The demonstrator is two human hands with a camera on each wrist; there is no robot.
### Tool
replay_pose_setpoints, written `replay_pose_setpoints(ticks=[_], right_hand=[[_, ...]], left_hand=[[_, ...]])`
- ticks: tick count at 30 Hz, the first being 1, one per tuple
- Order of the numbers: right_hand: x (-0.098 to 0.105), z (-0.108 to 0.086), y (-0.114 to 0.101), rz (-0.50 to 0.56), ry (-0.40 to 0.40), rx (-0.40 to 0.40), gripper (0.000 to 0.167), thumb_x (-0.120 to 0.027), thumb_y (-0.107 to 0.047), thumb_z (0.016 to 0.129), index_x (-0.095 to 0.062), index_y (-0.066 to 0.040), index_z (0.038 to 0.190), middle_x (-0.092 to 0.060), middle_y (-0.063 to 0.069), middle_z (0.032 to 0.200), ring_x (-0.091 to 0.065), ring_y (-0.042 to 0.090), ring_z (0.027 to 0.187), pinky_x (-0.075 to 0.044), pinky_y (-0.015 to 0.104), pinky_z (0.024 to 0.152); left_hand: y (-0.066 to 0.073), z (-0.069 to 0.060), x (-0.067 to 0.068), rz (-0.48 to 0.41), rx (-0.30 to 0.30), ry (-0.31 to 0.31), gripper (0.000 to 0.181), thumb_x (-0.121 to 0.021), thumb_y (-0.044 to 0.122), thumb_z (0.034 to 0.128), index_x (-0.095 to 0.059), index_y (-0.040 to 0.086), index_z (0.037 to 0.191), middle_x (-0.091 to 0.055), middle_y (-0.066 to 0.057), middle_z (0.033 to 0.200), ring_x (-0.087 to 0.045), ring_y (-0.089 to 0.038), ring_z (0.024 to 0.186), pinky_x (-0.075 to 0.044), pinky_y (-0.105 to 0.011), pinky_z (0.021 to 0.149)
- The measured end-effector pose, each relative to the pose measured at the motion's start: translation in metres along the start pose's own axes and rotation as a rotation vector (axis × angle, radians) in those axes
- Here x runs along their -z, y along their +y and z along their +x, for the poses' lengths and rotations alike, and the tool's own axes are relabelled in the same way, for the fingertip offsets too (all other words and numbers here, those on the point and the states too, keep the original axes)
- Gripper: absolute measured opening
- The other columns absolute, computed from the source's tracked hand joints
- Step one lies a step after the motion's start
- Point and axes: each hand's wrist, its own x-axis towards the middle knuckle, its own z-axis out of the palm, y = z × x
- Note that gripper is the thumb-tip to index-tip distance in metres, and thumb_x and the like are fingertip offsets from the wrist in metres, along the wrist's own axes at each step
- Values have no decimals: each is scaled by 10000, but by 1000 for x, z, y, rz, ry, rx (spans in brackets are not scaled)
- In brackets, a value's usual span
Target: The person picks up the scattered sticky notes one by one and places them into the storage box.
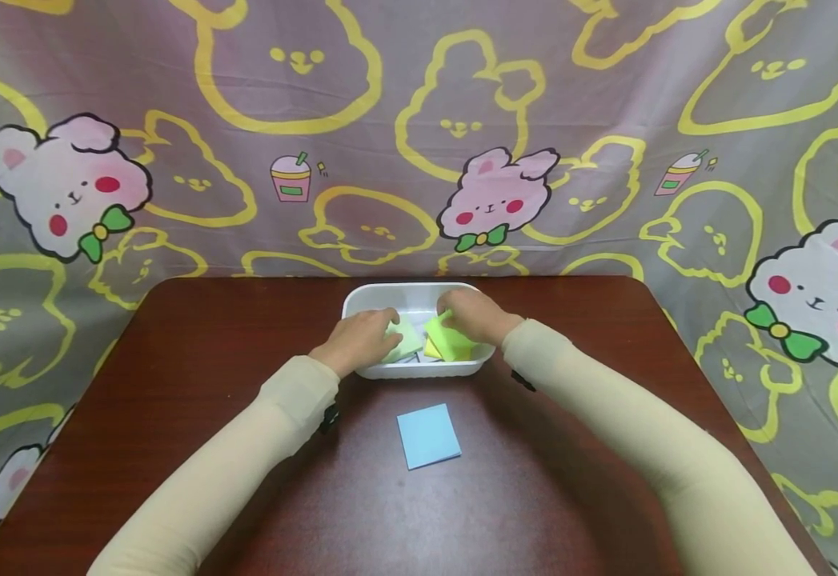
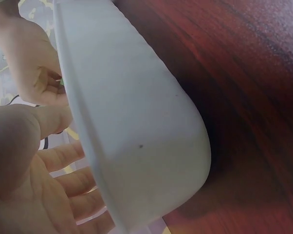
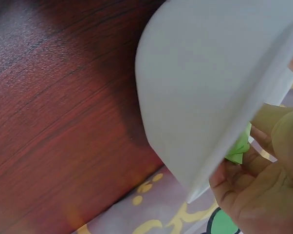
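Note:
A white plastic tray (image 1: 419, 370) holds several square sticky note pads. My right hand (image 1: 472, 314) reaches over its right side and pinches a lime-green sticky note pad (image 1: 455, 342), which is tilted. The green corner of that pad (image 3: 240, 150) shows between the fingers in the right wrist view. Over the tray's left side is my left hand (image 1: 361, 340), beside a pale green sticky note pad (image 1: 406, 338). In the left wrist view its fingers (image 2: 68, 183) are extended and spread, with their tips hidden behind the tray wall.
A light blue sticky note pad (image 1: 429, 436) lies on the dark wood table (image 1: 246, 320) in front of the tray. Part of a yellow pad (image 1: 431, 350) shows under the lime-green one. A patterned curtain (image 1: 390, 160) hangs behind the table.

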Motion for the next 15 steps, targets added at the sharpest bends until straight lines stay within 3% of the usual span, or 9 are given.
replay_pose_setpoints(ticks=[15], right_hand=[[-8,8,3,-73,-32,-9,220,-697,-71,921,-717,-2,1129,-744,143,1158,-691,319,1109,-520,406,1011]], left_hand=[[0,0,-1,-2,11,-1,423,-556,335,1029,-571,87,1372,-657,-117,1350,-627,-283,1217,-505,-500,1004]])
